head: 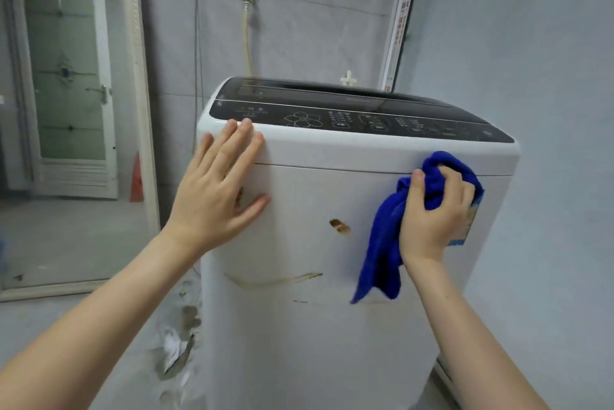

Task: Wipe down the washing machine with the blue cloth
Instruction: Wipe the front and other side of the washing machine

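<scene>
Wiping step under way: right hand [432,210] fingers clamped on bunched blue cloth [385,243], pressed to washing machine [299,326] front panel, right of frame centre, tail hanging. Left hand [216,190] flat, fingers spread, bracing upper-left corner. Next, likely: sweep left over rust spot [339,226]. Panel between hands is clear; right edge close.

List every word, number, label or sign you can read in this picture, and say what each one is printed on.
None can be read for certain.
Control panel of the washing machine: small white labels and a flower emblem, too blurred to read.
Dark lid: faint brand mark, unreadable.
White strip on the wall: red markings, too small.
Sticker behind the right hand: mostly hidden.
</scene>
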Available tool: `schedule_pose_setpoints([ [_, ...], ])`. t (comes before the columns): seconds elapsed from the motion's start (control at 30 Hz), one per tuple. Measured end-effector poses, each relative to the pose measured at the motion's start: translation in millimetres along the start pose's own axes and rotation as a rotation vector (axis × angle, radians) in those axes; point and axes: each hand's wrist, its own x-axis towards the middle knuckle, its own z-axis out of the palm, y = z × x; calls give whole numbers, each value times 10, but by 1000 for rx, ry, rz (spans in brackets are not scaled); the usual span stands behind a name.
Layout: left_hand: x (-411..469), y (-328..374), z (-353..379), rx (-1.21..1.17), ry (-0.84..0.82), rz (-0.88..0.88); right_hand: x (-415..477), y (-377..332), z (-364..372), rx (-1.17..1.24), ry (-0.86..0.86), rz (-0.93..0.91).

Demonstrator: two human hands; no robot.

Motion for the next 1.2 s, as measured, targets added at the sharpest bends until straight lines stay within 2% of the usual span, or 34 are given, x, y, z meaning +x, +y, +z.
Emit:
schedule_pose_setpoints([
  [0.07,-21,83,70,-11,9,-28,-200,-114,147,54,22,43],
  [0.13,-46,91,138,-3,22,-51,-525,-121,263,53,1,-25],
  [0.23,-61,37,199,49,17,-58,-1076,223,211,-34,-58,-84],
  [0.33,-63,36,200,62,2,-61,-1382,577,-56,-114,-147,12],
  [0.47,-68,41,191,44,4,-63,-1120,404,-85,-38,-171,17],
  [0.6,-68,77,214,40,14,-84,-433,-266,297,74,-30,-66],
  [0.7,-95,89,242,47,33,-88,-434,-319,441,63,48,-107],
  [0.8,-104,109,282,86,59,-95,-1016,184,260,-30,-69,-162],
  [0.9,-104,110,256,98,42,-101,-1547,635,-58,-145,-247,-101],
  [0.97,-109,117,220,82,15,-104,-1523,603,-105,-95,-287,-48],
  [1.2,-122,116,220,65,9,-124,-551,-255,334,80,-85,-63],
])
